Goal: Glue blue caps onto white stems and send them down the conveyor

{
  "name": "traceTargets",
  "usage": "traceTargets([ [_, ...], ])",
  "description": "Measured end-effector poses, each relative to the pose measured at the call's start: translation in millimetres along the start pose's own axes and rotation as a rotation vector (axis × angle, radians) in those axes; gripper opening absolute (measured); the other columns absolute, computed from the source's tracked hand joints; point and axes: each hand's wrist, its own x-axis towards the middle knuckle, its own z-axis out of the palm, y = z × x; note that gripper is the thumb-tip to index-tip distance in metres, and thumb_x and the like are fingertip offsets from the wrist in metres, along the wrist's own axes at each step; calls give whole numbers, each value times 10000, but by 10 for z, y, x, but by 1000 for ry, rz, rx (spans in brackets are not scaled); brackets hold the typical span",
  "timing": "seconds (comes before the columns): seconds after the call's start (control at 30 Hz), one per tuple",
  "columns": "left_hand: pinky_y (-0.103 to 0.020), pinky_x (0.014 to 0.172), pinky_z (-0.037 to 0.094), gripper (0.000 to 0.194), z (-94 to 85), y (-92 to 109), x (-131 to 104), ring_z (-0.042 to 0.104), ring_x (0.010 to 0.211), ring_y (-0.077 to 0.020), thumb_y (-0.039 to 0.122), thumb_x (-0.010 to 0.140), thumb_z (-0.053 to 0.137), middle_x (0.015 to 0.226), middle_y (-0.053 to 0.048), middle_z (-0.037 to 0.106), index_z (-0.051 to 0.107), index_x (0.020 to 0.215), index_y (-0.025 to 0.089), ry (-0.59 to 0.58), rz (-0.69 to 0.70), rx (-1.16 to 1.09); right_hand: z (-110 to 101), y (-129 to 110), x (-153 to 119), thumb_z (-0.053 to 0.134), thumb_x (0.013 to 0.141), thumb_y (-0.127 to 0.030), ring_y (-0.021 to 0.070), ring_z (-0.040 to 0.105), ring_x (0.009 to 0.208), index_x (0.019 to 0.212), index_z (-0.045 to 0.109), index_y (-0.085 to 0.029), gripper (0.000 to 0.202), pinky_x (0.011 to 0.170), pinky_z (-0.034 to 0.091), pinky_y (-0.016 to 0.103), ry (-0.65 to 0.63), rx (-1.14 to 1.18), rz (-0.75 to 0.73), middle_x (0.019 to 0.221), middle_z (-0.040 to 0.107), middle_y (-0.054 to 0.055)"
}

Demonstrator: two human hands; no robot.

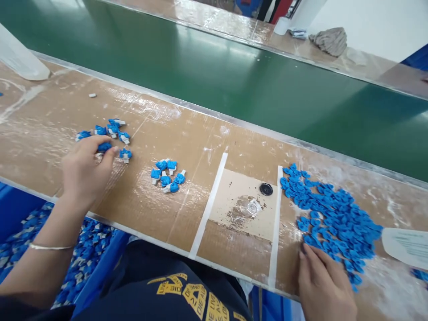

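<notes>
My left hand (87, 167) is at the left of the table, thumb and fingers closed around a blue-and-white piece (104, 147). Several similar blue-and-white pieces (113, 129) lie just beyond its fingertips. Another small group of them (167, 174) rests to the right, near the middle. My right hand (323, 281) is at the near edge of a heap of small blue pieces (344, 218), its thumb and fingertips pressed together. Whatever those fingertips may hold is too hidden to make out.
Between two white tape strips (209, 205) lies a beige card (219, 200) with a black round cap (266, 189) and a clear disc (253, 207). A green belt (200, 58) runs behind the table (140, 214). Below left, a blue bin (100, 276) holds many blue-and-white pieces.
</notes>
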Motion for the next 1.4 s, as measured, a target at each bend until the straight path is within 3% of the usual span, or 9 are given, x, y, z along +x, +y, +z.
traceTargets([
  [0.1, -407, 1056, 442, 289, 77, -164, 91, 586, 1182, -234, 291, 967, 519, 1223, -124, 664, 643, 1119, 79, -112, 150, 45, 12, 70, -22, 537, 965, -264, 286, 671, 906, 1185, 668, -125, 292, 831, 533, 419, -8, 11, -16, 1053, 702, 138],
  [0.23, -441, 1128, 359, 321, 129, -125, 65, 484, 1303, -266, 283, 987, 484, 1357, -158, 561, 638, 1145, 51, -148, 228, 31, -5, 198, -68, 422, 996, -200, 273, 668, 1008, 1132, 695, -210, 305, 851, 506, 418, -100, 60, -194, 1080, 722, 70],
  [0.4, -459, 1046, 406, 237, 73, 107, -171, 562, 1132, -277, 268, 949, 543, 1154, -114, 627, 665, 1091, 122, -96, 307, -137, -74, 272, -90, 316, 968, -61, 255, 659, 1073, 1029, 713, -181, 419, 833, 495, 419, -143, 34, -409, 1168, 706, 73],
  [0.6, -401, 934, 455, 190, -8, 491, -454, 576, 1011, -256, 281, 919, 584, 1057, -100, 610, 662, 1054, 174, -339, 483, -280, -145, 315, 18, 332, 975, -79, 250, 676, 1007, 964, 713, -167, 391, 834, 487, 404, -139, 67, -512, 1121, 718, 85],
  [0.7, -427, 899, 463, 244, 54, 618, -495, 565, 978, -286, 324, 917, 571, 1030, -127, 594, 671, 1065, 157, -448, 545, -263, -222, 135, 170, 380, 1016, -209, 238, 678, 889, 1044, 686, -133, 316, 784, 487, 372, -126, 130, -405, 1022, 723, 105],
  [0.87, -449, 852, 472, 272, 153, 697, -507, 549, 934, -306, 306, 954, 477, 941, -149, 582, 683, 940, 131, -406, 653, -151, -255, -444, 527, 609, 946, -341, 166, 595, 714, 1202, 633, -177, 305, 695, 491, 291, -38, 378, 96, 906, 664, 50],
  [1.13, -439, 855, 467, 283, 84, 720, -579, 550, 927, -284, 263, 968, 426, 903, -114, 571, 678, 908, 148, -370, 563, -115, 117, -782, 889, 615, 925, -189, 202, 607, 936, 1280, 564, -217, 359, 831, 523, 342, -20, 533, -79, 1070, 698, 62],
  [1.27, -457, 832, 482, 236, 96, 736, -604, 533, 910, -289, 246, 952, 460, 933, -119, 547, 666, 945, 131, -435, 466, -144, 161, -776, 895, 615, 922, -179, 212, 592, 921, 1289, 560, -206, 373, 847, 522, 363, -46, 459, -149, 1063, 705, 65],
  [1.4, -454, 868, 475, 158, 85, 801, -632, 526, 946, -284, 201, 939, 490, 996, -127, 563, 634, 940, 136, -415, 537, -184, 118, -828, 858, 628, 908, -167, 205, 595, 931, 1255, 589, -216, 352, 852, 511, 360, -40, 537, -78, 1069, 703, 62],
])
